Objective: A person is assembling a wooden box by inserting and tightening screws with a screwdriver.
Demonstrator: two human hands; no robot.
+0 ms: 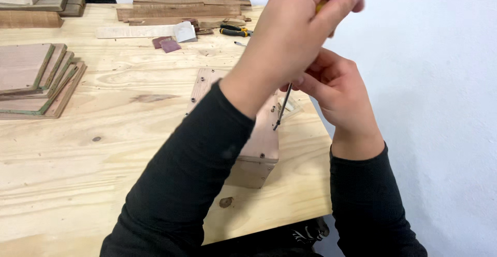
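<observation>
Plywood workbench (103, 158) filling the left and centre of the frame. At centre, a small wooden box (261, 143), its panels already joined and several screws seated along its edges. Left hand (290, 34), upper centre, fingers closed round the handle of a screwdriver (282, 107); its tip meets the box's right edge, so this screw appears not yet home. Right hand (339, 94), fingers curled, steadies the shaft. Upper left: stacked boards (31, 78), unused.

One wooden box (261, 143), one screwdriver (282, 107), one pair of pliers (234, 30) (yellow-handled).
</observation>
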